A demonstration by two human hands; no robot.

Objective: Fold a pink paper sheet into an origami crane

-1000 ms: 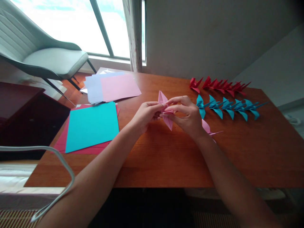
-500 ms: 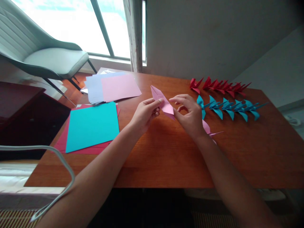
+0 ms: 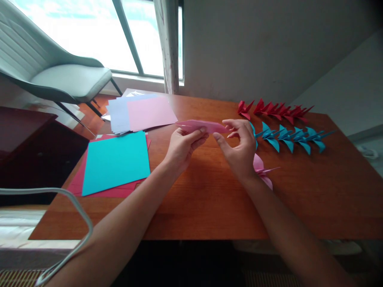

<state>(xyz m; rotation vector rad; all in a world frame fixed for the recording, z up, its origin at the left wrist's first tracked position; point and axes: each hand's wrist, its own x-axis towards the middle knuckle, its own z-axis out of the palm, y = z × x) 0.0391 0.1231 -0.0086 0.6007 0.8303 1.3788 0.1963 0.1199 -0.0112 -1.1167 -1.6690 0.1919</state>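
A folded piece of pink origami paper (image 3: 213,126) is held above the table, lying nearly level and seen almost edge-on. My left hand (image 3: 184,146) pinches it near its middle, thumb on the near side. Around its right tip, my right hand (image 3: 243,146) has thumb and fingers apart; whether a finger touches the paper I cannot tell. Partly behind my right wrist, a pink paper crane (image 3: 259,164) stands on the table. Further right is a row of blue paper cranes (image 3: 285,137), with a row of red paper cranes (image 3: 279,109) behind it.
At the left of the wooden table (image 3: 203,207) lie turquoise sheets (image 3: 116,163) over red sheets (image 3: 77,179). Behind them are a pink sheet (image 3: 151,113) and pale lilac sheets (image 3: 119,115). A white cable (image 3: 74,199) loops by my left forearm. A chair (image 3: 72,79) stands by the window.
The pink paper has turned from a slanted position to nearly level, showing its edge. My right thumb and fingers have shifted around its right end. The view has tilted slightly.
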